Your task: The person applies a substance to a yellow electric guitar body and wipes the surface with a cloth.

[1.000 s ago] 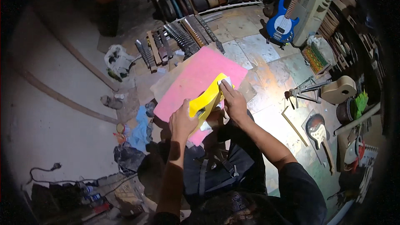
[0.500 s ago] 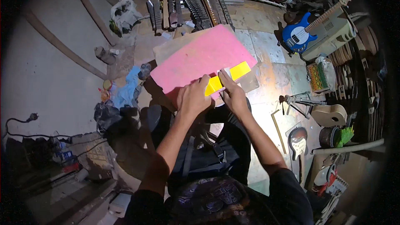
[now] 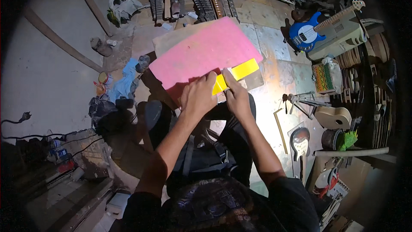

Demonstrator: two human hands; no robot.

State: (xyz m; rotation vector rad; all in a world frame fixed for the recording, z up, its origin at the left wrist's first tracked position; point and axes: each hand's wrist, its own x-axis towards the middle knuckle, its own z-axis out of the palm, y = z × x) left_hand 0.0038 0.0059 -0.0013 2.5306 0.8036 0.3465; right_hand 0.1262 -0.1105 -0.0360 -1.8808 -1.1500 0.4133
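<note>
Across the near right edge of a pink board (image 3: 201, 51) extends a flat, glossy yellow bar (image 3: 246, 68), tilted up toward the right. My left hand (image 3: 199, 96) is closed round its left end, covering that part. Partway along the bar, my right hand (image 3: 236, 96) pinches a small white piece (image 3: 228, 70), perhaps paper or cloth, against it. The fingers hide most of this white piece. Beyond them, the bar's right end sticks out uncovered.
Guitar necks (image 3: 195, 2) lie in rows beyond the board. To the right are a blue bass guitar (image 3: 307, 32), a metal stand (image 3: 300, 101) and an acoustic guitar body (image 3: 334, 117). A blue cloth (image 3: 124, 81) and a tin can (image 3: 104, 77) lie left.
My right hand and the white piece have slid a little leftward along the yellow bar, closer to my left hand. The left hand keeps its hold. The whole view has shifted slightly.
</note>
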